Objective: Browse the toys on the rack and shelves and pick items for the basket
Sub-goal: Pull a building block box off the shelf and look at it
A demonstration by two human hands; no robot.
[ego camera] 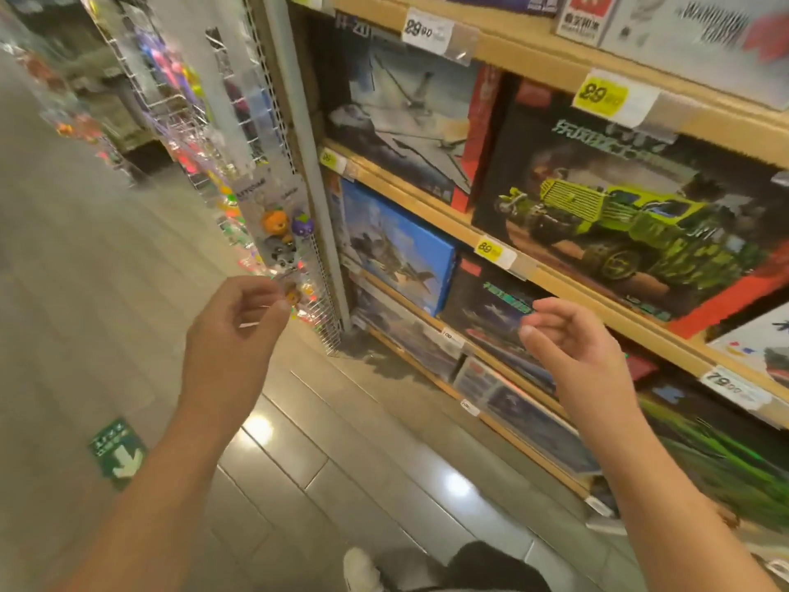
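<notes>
A clear blister pack of small animal figures [279, 232] hangs on the wire rack [273, 134] at the shelf unit's end. My left hand [239, 322] pinches the pack's bottom edge between thumb and fingers. My right hand [572, 343] hovers in front of the shelves with its fingers loosely curled and nothing in it. Toy boxes fill the wooden shelves [550, 267]: a green truck set [632, 224], a grey jet box [405, 117] and a blue plane box [397, 245]. No basket is in view.
Yellow and white price tags [600, 96] line the shelf edges. More bright small toys [179, 79] hang further along the rack. The tiled floor [324, 455] carries a green arrow sticker [117, 455]. A white shoe [363, 570] shows at the bottom.
</notes>
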